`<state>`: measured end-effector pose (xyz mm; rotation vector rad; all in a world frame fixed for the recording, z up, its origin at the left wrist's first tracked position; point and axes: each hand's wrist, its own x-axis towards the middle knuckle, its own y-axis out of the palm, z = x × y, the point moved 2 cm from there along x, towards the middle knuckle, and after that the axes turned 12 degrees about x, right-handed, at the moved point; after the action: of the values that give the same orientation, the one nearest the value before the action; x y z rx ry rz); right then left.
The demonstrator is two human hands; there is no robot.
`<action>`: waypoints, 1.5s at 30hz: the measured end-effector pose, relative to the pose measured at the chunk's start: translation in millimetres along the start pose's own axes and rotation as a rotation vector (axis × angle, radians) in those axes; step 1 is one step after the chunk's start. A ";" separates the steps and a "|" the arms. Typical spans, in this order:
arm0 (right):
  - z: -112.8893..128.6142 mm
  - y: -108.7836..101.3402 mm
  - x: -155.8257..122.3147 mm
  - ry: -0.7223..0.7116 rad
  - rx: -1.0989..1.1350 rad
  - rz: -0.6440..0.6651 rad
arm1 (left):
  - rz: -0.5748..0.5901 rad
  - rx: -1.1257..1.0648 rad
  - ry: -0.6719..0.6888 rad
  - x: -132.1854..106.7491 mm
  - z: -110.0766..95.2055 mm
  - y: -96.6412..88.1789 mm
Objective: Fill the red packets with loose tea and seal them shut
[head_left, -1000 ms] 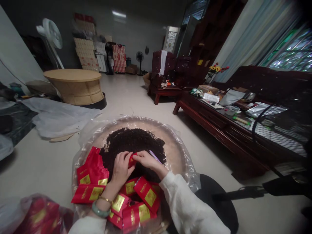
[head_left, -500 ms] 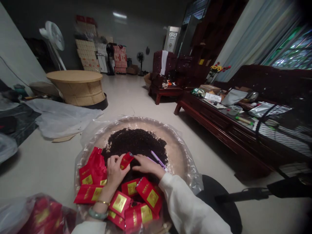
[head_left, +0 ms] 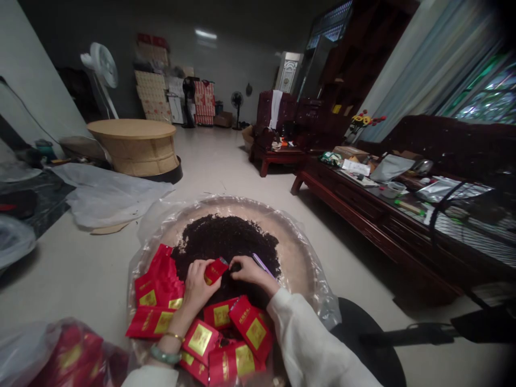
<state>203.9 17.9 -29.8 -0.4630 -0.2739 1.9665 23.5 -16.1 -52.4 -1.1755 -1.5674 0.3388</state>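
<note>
My left hand (head_left: 198, 285), wearing a gold bracelet and a green bangle, grips a small red packet (head_left: 215, 270) with a silvery open mouth tilted to the right. Beside that mouth, my right hand (head_left: 252, 270) is closed in a pinch, with dark tea leaves between its fingertips. Under and beyond both hands lies a heap of dark loose tea leaves (head_left: 226, 234) on a round, plastic-lined tray (head_left: 296, 250). A purple pen-like stick (head_left: 261, 264) rests by my right wrist. Several red packets with gold labels (head_left: 199, 338) lie on the tray's near side.
A plastic bag of red packets (head_left: 72, 352) is at lower left. A black fan base (head_left: 368, 344) stands close on the right, near a long dark wooden table (head_left: 342, 193) covered with items. A round woven table (head_left: 133, 145) and plastic sheeting (head_left: 108, 191) are to the left.
My right hand's fingers have curled from stretched out into a pinch near the packet's mouth. My left hand still holds the packet. The whole view has shifted slightly.
</note>
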 end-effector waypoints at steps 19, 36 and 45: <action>57.6 -12.5 -0.9 -0.214 0.282 -0.105 | -0.027 -0.066 -0.079 1.3 -0.6 9.3; 1.5 35.1 -2.2 -0.052 -0.462 0.209 | -0.183 -0.129 -0.159 -3.8 1.7 1.7; 34.4 -20.1 6.0 0.028 0.577 0.009 | -0.046 -0.005 0.046 3.6 -8.0 -10.5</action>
<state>203.0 32.5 7.8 -0.1132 0.3123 1.9359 25.5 -20.9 -39.7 -1.1421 -1.5534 0.2760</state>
